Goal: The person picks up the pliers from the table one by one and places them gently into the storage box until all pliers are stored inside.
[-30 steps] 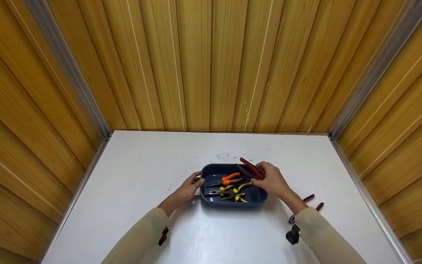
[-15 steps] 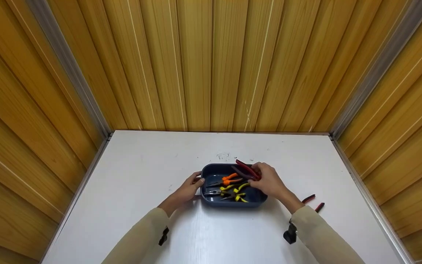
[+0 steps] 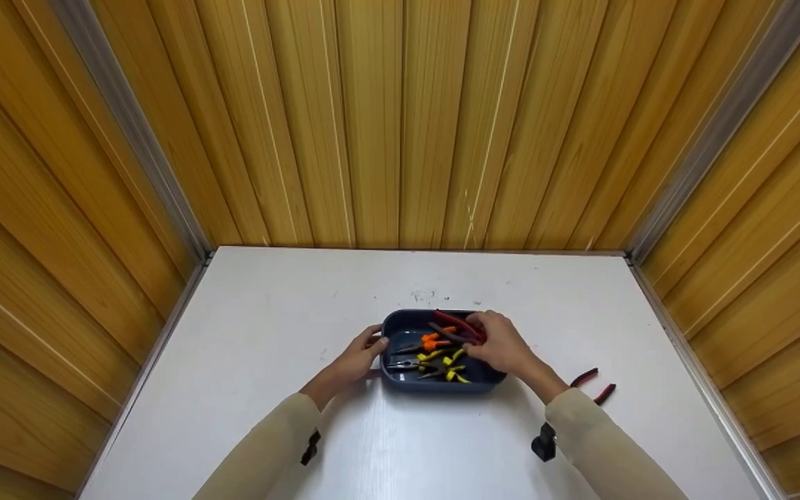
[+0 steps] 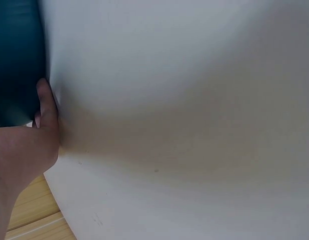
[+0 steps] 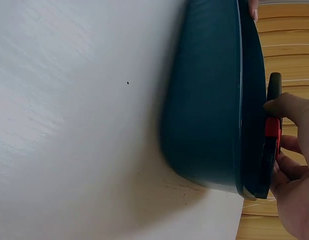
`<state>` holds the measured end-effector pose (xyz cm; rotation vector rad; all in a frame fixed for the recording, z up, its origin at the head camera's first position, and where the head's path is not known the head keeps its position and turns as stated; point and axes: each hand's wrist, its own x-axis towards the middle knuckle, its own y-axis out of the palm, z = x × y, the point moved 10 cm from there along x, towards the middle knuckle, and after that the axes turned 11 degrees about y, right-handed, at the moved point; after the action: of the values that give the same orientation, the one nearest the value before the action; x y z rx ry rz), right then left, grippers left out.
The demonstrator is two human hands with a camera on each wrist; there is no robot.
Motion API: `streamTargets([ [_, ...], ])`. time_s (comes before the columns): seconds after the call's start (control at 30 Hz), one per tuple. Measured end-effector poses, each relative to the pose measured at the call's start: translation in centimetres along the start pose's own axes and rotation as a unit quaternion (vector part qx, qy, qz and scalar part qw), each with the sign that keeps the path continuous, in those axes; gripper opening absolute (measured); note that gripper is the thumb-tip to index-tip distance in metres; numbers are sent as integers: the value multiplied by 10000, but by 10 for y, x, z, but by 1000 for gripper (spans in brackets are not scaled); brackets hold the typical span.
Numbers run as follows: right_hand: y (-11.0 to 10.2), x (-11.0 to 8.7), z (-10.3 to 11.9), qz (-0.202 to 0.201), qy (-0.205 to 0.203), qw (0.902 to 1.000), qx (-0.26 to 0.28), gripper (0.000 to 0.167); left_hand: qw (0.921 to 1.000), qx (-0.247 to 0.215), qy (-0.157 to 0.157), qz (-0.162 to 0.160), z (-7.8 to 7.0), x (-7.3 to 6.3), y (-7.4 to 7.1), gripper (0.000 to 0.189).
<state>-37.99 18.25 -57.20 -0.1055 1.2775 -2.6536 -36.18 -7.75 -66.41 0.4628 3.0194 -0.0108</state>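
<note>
A dark blue rectangular bin [image 3: 442,390] stands on the table. My left hand [image 3: 353,360] grips its left end, thumb at the rim; in the left wrist view, the fingers [image 4: 47,102] lie along the outer wall. Over the bin's right end, my right hand [image 3: 505,345] pinches red-handled pliers [image 3: 457,323], handles spread and pointing up-left. The right wrist view shows these pliers [image 5: 272,127] between thumb and fingers, right at the rim. Inside the bin lie orange-handled pliers [image 3: 430,342] and yellow-and-black-handled pliers [image 3: 453,361], partly overlapping.
Another pair of pliers with red-and-black handles [image 3: 605,394] lies on the white table [image 3: 289,292] by my right forearm, its head hidden under the sleeve. Wood-patterned panels [image 3: 435,125] wall in the back and both sides.
My right hand has moved left and slightly down with the red-handled pliers, bringing them farther over the bin. My left hand and the bin have stayed put.
</note>
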Motion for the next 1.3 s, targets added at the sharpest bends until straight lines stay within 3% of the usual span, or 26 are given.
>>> streamTargets([
  [0.27,5,3,9,155,57,9999,45,51,10000,25,-8,-13,-1,-1,0,53],
  [0.5,12,4,17,143,-213,9996,-131,48,9999,101,-30,-3,1,-2,-1,54],
  [1.3,44,10,31,190,-425,9979,-439,42,9999,-66,73,93,-2,-2,2,52],
])
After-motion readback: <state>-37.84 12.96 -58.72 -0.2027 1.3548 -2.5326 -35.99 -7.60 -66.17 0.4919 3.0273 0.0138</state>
